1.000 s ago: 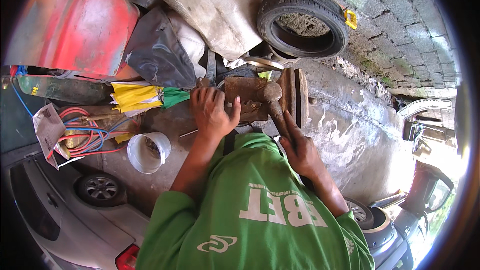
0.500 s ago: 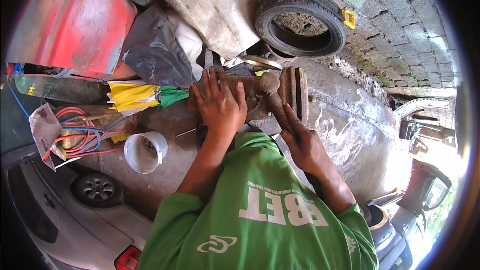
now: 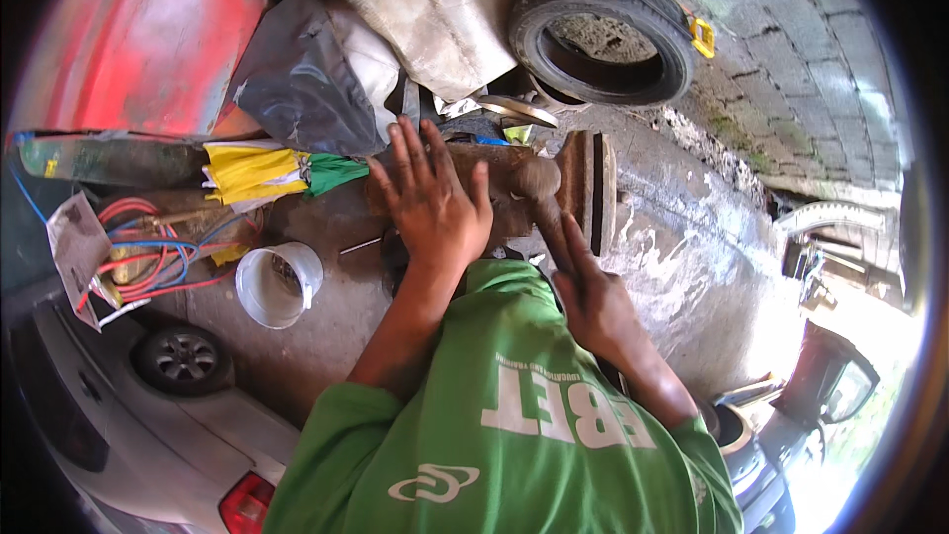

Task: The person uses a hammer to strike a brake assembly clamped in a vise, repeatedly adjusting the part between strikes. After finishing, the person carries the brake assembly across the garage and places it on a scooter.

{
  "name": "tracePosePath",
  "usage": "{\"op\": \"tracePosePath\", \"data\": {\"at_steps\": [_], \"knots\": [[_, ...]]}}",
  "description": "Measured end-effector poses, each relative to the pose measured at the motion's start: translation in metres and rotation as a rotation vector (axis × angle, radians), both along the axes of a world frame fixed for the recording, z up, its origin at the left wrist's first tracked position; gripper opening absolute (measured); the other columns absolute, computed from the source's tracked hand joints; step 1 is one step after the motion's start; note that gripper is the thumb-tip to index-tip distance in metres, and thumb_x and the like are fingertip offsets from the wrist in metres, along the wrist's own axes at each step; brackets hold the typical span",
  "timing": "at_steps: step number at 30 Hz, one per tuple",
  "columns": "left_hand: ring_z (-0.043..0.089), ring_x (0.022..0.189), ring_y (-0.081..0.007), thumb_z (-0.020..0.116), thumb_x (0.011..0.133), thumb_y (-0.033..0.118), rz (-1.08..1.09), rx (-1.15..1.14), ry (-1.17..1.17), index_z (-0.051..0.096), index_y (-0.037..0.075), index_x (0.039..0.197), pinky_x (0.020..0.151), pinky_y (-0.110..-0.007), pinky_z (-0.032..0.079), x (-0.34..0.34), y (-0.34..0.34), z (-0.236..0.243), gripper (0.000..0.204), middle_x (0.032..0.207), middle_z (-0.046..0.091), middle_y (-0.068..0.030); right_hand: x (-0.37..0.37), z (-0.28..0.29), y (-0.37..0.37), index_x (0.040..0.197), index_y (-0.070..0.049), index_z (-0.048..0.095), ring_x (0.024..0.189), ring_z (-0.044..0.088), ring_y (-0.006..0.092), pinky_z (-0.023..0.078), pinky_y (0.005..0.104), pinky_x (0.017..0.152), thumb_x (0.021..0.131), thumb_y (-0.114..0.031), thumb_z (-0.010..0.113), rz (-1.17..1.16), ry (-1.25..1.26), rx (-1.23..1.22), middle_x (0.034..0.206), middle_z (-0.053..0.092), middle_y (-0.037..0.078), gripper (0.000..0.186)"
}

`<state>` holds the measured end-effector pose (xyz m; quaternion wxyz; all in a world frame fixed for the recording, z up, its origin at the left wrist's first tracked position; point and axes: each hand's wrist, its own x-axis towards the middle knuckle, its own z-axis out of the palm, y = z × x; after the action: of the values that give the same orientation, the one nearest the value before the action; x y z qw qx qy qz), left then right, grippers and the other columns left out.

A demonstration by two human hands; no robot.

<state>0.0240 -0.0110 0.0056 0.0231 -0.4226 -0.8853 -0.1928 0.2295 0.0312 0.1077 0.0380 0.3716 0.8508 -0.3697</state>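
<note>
A rusty bench vise [image 3: 591,188] with a flat steel body lies ahead of me at waist height. My left hand [image 3: 432,200] is spread over the left part of that rusty metal, fingers stretched out and apart; whether the palm touches it is unclear. My right hand [image 3: 591,302] holds a thick rusty bar [image 3: 552,227] with a big rounded end [image 3: 537,178], its fingers lying along the shaft beside the jaws. A yellow, white and green folded cloth [image 3: 252,170] lies just left of my left hand.
A white bucket [image 3: 275,314] and coiled red and blue hoses [image 3: 138,277] are at left, a silver car [image 3: 158,445] below them. A tyre [image 3: 667,59], tarpaulins [image 3: 415,10] and a red panel [image 3: 158,40] lie ahead. A block wall [image 3: 811,69] runs along the right.
My left hand has gone from curled fingers at the metal's left edge to spread fingers, reaching slightly farther forward. My right hand stays on the bar, nearly in place.
</note>
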Motion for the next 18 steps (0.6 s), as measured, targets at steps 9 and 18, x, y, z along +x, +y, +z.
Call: {"op": "tracePosePath", "data": {"at_steps": [9,18], "knots": [[0.026,0.15,-0.0445,0.045,0.102,0.039,-0.05,0.09,-0.042,0.064,-0.004,0.13,0.12,-0.065,0.012,0.001,-0.01,-0.014,0.054,0.152,0.044,-0.0258,0.01,0.021,0.005,0.159,-0.01,0.032,0.071,0.071,0.0346,0.053,0.0411,0.072,0.1,-0.016,0.052,-0.226,0.065,0.033,0.077,0.067,0.024,0.062],[0.053,0.129,-0.0337,0.067,0.092,0.033,-0.586,0.372,-0.075,0.07,0.005,0.088,0.112,-0.06,0.03,-0.045,-0.046,-0.019,0.028,0.117,0.066,-0.0135,0.005,-0.014,-0.001,0.161,-0.013,0.026,0.089,0.068,0.0487,0.053,0.0497,0.08,0.101,-0.019,0.053,-0.07,0.022,-0.028,0.09,0.069,0.032,0.066]]}}
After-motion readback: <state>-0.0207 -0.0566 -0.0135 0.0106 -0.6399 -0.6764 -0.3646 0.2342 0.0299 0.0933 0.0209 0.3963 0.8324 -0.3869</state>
